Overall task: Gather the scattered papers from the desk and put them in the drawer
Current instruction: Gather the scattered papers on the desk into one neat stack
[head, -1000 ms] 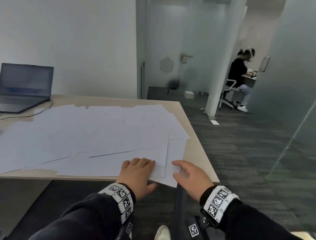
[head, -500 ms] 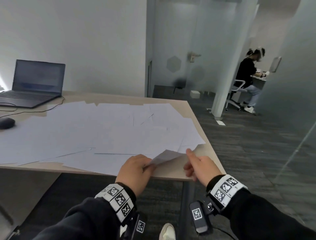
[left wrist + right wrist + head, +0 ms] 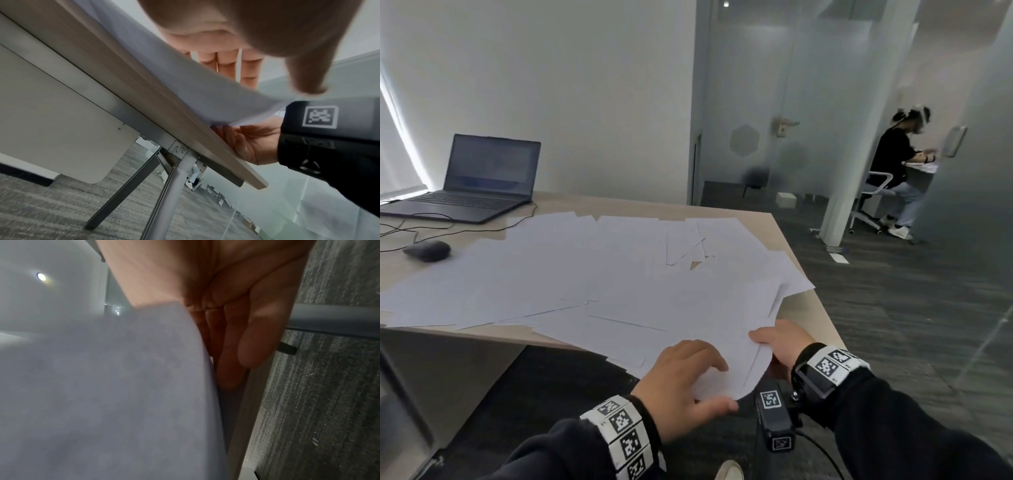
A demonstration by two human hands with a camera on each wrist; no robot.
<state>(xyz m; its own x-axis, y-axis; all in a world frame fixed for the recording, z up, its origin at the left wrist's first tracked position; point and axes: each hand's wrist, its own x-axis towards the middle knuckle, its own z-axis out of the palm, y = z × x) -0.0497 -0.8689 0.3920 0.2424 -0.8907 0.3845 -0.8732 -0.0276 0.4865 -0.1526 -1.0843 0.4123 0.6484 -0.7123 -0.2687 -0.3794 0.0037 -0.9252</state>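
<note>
1. As the papers [image 3: 599, 274] lie fanned over the table [image 3: 808, 308], the near sheets, flat a second ago, now curl off its 6 o'clock edge; the left hand [image 3: 681, 380] presses on top, the right hand [image 3: 780, 346] pinches their edge — gathering looks barely begun. No drawer in view.
2. Left wrist: fingers [image 3: 228, 63] straight atop the sheet [image 3: 205, 92]; the right hand [image 3: 248, 142] beneath, at 4 o'clock.
3. Right wrist: blurred; fingers [image 3: 236, 331] lie under the sheet [image 3: 102, 386], thumb hidden.
</note>
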